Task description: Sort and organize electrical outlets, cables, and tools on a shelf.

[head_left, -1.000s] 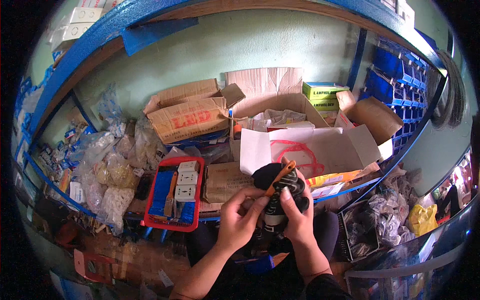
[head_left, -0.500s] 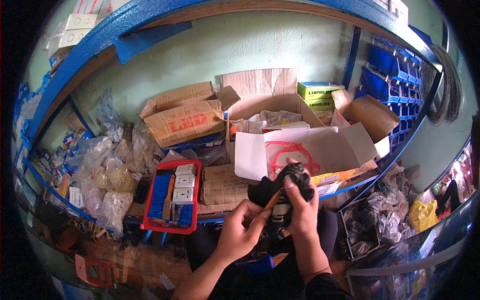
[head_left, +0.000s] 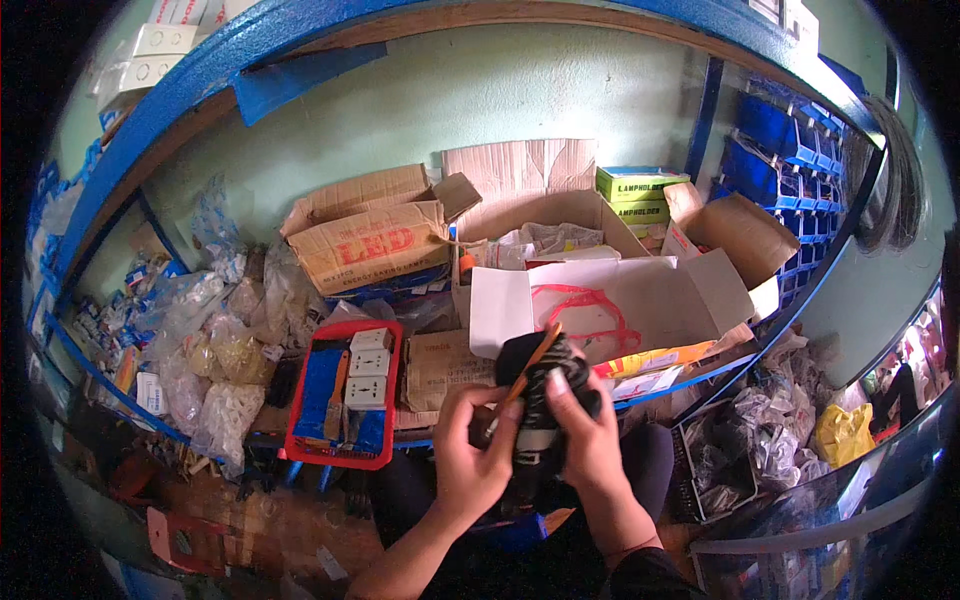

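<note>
In front of my body my two hands hold a black bundle [head_left: 537, 425] with pale markings; its exact kind I cannot make out. My left hand [head_left: 472, 462] is closed at its left side, thumb and fingers beside a thin orange-brown stick [head_left: 536, 362]. The stick slants up across the bundle's upper left. My right hand [head_left: 592, 448] grips the bundle from the right, its thumb pressed on the front face. The fingers behind the bundle are partly hidden. Just beyond the hands stands an open white box [head_left: 690, 303] with a red strap [head_left: 572, 294] in it.
At the left, a red basket [head_left: 398, 385] holds white sockets [head_left: 368, 370] and a brush [head_left: 336, 398]. Plastic bags [head_left: 225, 345] crowd the shelf's left end. Cardboard boxes [head_left: 375, 245] stand behind. A blue shelf beam [head_left: 560, 12] spans overhead. Blue bins [head_left: 765, 165] hang at right.
Both hands have drawn the black bundle slightly left and nearer to me. The orange-brown stick now points higher, and more of it shows. My left hand has turned more upright.
</note>
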A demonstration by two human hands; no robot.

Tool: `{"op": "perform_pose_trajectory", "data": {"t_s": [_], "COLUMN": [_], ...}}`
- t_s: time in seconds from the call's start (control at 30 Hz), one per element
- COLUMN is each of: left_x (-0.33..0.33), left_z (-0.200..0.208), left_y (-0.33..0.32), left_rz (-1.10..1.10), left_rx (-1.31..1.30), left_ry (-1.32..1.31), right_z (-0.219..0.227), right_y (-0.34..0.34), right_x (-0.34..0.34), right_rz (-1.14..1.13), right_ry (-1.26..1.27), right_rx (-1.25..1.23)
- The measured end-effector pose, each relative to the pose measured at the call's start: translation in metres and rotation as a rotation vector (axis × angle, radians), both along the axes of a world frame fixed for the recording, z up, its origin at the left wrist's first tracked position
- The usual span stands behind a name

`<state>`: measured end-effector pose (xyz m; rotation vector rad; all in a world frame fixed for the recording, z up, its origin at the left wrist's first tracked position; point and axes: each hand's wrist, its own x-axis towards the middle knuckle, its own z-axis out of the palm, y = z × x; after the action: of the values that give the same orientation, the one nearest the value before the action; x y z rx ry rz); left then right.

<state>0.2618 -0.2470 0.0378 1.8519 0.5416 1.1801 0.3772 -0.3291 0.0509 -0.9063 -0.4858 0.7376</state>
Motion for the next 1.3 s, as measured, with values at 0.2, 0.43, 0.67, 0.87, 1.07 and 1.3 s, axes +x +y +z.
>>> {"op": "perform_pose_trajectory", "data": {"t_s": [0.2, 0.43, 0.67, 0.87, 1.07, 1.3], "left_x": [-0.002, 0.001, -0.028, -0.025, -0.016, -0.033], "left_z": [0.005, -0.007, -0.016, -0.001, 0.000, -0.004], "left_y": [-0.010, -0.017, -0.011, -0.004, -0.021, -0.018], "left_rz": [-0.084, -0.082, -0.009, 0.017, -0.022, -0.076], "left_rx": [0.134, 0.119, -0.107, 0.038, 0.229, 0.329], "left_ry": [0.088, -0.014, 0.044, 0.178, 0.314, 0.340], "right_z": [-0.009, -0.011, 0.007, 0.009, -0.009, -0.010], "right_y": [0.011, 0.007, -0.008, -0.001, 0.012, 0.009], "right_x": [0.008, 0.016, 0.053, 0.020, -0.006, 0.016], "right_rz": [-0.038, -0.134, -0.350, -0.183, -0.033, -0.110], "right_ry": [-0.170, -0.119, 0.018, 0.072, -0.256, -0.082], "right_rx": [0.039, 0.067, 0.207, 0.075, -0.014, 0.088]}}
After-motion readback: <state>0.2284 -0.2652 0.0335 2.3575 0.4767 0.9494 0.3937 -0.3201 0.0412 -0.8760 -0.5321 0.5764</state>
